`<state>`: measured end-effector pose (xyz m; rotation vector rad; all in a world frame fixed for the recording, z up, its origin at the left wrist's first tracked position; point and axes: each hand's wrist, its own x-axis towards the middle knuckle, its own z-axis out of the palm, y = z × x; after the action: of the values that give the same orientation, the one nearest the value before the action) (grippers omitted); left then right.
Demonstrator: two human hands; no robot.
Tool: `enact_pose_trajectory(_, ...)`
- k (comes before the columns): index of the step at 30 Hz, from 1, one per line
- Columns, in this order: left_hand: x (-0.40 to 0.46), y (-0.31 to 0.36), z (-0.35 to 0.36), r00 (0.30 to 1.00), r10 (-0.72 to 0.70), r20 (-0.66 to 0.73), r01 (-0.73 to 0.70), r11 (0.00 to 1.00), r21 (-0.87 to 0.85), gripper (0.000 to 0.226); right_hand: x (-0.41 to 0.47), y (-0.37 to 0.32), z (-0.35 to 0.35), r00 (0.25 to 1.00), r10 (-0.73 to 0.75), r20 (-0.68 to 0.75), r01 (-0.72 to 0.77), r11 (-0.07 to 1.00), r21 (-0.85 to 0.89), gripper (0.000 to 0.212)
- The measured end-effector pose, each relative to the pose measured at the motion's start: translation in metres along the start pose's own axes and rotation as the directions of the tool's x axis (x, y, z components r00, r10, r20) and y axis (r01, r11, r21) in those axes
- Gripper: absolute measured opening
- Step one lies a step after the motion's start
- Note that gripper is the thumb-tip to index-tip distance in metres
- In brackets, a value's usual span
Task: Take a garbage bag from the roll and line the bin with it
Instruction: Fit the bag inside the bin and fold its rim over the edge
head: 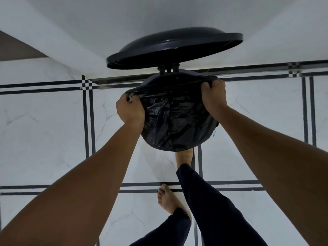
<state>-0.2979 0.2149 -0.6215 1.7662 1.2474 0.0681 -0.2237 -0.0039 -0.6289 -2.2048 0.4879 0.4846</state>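
A round black pedal bin (170, 78) stands on the floor against the wall, its domed lid (174, 48) raised behind it. A crumpled black garbage bag (175, 119) is spread over the bin's mouth. My left hand (130, 110) grips the bag's edge at the left side of the rim. On the right side of the rim, my right hand (214, 96) grips the bag's edge, fingers curled over it. The roll is not in view.
White marble-look floor tiles with black double lines (53, 125) surround the bin. White walls meet in a corner behind it. My right foot (184, 156) is by the bin's base, and my left foot (168, 199) stands further back.
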Motion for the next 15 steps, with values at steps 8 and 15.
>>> enact_pose_trajectory(8, 0.031, 0.011, 0.018, 0.999, 0.016, 0.046, -0.019, 0.999, 0.048, 0.024, 0.042, -0.025, -0.004, 0.973, 0.23, -0.025, -0.231, 0.967, -0.111, 0.051)
enact_pose_trajectory(15, 0.046, 0.011, 0.024, 0.993, -0.015, 0.117, 0.007, 0.998, 0.066, 0.035, 0.056, -0.034, 0.004, 0.954, 0.257, 0.156, -0.274, 0.957, 0.095, 0.041)
